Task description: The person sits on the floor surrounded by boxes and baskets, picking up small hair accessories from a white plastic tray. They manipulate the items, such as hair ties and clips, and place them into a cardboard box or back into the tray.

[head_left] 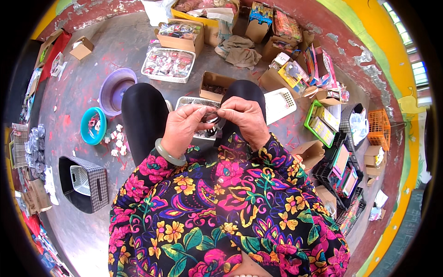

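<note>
My left hand (182, 129), with a pale bangle (167, 154) at its wrist, and my right hand (247, 121) meet between my knees. Thumbs and forefingers on both sides pinch a small see-through plastic packet (212, 115). Something dark shows through it, too small to name. Right below the hands stands a white plastic basket (182, 99) with dark pieces in it, partly hidden by my fingers. Just beyond it is a cardboard box (208, 94) of small brownish pieces.
Left of my knee sit a purple basin (105, 94) and a teal basin (85, 127), with white scraps (119, 141) nearby. A white basket of packets (157, 77) lies ahead. On the right are a white tray (290, 102), a green basket (308, 121) and black crates (330, 174).
</note>
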Demonstrator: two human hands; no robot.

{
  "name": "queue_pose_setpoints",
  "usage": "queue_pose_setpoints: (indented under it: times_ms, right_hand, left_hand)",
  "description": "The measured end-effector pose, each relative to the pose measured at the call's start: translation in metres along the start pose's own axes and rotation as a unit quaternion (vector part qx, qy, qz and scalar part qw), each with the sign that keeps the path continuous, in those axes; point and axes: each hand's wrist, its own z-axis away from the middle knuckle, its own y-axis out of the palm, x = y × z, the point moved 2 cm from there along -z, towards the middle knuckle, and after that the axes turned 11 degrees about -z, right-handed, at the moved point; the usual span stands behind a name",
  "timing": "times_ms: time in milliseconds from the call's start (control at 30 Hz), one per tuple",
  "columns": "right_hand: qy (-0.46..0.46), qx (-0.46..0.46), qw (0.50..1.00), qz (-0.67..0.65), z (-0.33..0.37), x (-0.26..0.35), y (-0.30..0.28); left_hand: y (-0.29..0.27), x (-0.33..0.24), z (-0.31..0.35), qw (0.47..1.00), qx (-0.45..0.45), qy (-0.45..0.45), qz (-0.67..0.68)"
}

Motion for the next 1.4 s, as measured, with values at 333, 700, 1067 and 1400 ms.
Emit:
queue_pose_setpoints:
  times_ms: [333,700,1067,1400]
  right_hand:
    - [-0.004,-0.014,1.000,-0.007,0.002,0.005,-0.006]
    - [-0.164,0.059,0.950,0.260,0.001,0.022,0.003]
    - [-0.102,0.078,0.971,0.202,0.010,0.030,0.005]
    - [0.027,0.057,0.996,0.068,0.006,0.020,0.004]
  left_hand:
    - [-0.005,-0.005,-0.002,1.000,-0.005,-0.022,0.002]
    - [0.004,-0.026,-0.016,0.828,0.083,0.267,-0.486]
    - [-0.005,-0.029,-0.007,0.944,0.161,0.035,-0.284]
    - [-0.013,-0.024,-0.009,0.975,0.193,-0.028,-0.109]
